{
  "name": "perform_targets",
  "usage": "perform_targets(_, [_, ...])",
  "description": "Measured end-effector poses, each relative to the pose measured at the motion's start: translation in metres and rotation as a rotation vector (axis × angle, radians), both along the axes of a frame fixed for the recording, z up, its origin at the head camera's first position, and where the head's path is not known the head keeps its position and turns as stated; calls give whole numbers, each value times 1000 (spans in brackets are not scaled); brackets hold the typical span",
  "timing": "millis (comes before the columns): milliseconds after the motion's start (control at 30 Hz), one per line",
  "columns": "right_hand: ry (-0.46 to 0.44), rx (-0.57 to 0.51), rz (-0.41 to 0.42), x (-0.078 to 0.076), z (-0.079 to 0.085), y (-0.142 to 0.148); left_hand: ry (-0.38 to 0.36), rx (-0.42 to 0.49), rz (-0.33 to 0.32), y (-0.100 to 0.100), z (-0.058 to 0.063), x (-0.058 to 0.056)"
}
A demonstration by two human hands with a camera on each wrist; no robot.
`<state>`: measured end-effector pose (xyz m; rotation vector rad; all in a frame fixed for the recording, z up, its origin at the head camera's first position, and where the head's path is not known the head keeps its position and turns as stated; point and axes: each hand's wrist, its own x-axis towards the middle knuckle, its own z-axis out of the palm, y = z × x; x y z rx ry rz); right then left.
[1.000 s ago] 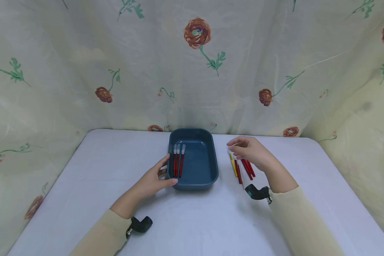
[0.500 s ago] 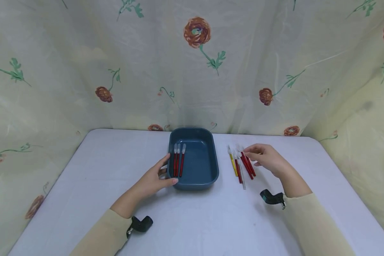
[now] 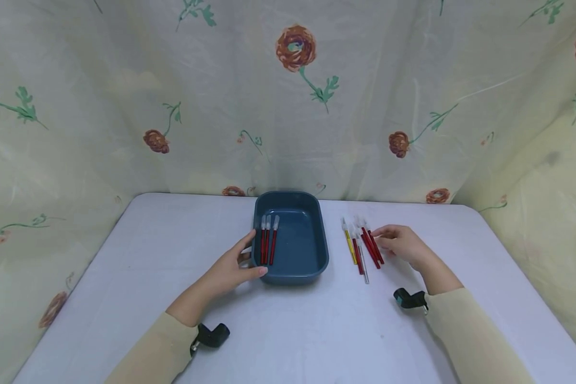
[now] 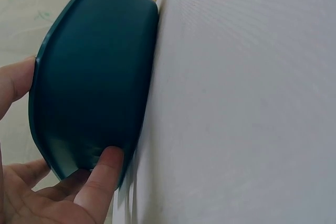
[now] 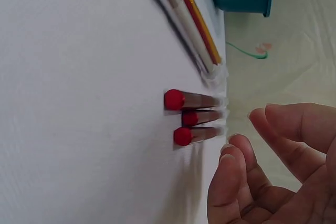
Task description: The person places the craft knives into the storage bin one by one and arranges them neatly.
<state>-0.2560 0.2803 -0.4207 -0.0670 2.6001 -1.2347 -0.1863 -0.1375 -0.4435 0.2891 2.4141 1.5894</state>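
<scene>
A dark blue rectangular tub [image 3: 300,234] stands on the table, and my left hand [image 3: 228,272] holds its near left corner, thumb at the front and fingers along the left side. In the left wrist view, fingers [image 4: 102,182] press on the tub's outer wall [image 4: 94,66]. Three slim red sticks with clear caps [image 3: 273,248] lie side by side inside. Right of the tub lies a loose group of similar sticks: a yellow one [image 3: 350,248], a silver one [image 3: 364,269] and several red ones [image 3: 372,249]. Beside these red sticks, my right hand [image 3: 405,246] hovers, thumb and fingers apart, holding nothing.
The white table [image 3: 307,336] has a back edge close behind the tub. A flowered curtain [image 3: 211,96] hangs behind and at both sides. Black wrist cameras [image 3: 212,336] sit at both cuffs.
My right hand has moved from above the yellow stick to the right and lower, uncovering the group of sticks. The left hand and tub have stayed in place.
</scene>
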Motion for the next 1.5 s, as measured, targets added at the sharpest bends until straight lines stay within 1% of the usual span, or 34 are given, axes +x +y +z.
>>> perform_targets(167, [-25,4,-26,-3,-8,3,-1,2,0,0,0,0])
perform_targets(333, [-53,10,-37,-3,-12,4,-10,9,0,0,0,0])
perform_targets(467, [-52,22,-38,-4,-14,3,-10,17,-2,0,1,0])
perform_targets(667, [-43,81,-37,-7,-18,2,-12,24,2,0,2,1])
perform_targets(933, [-59,98,-61,-9,-19,1,-9,25,2,0,2,1])
perform_targets(1200, [-55,155,-60,-8,-15,2,0,23,-2,-1,2,1])
perform_targets(1333, [-57,137,-64,-8,-14,4,2,19,-2,-1,0,-1])
perform_targets(1500, [-57,52,-68,-5,-12,5,2,19,2,-2,-1,-1])
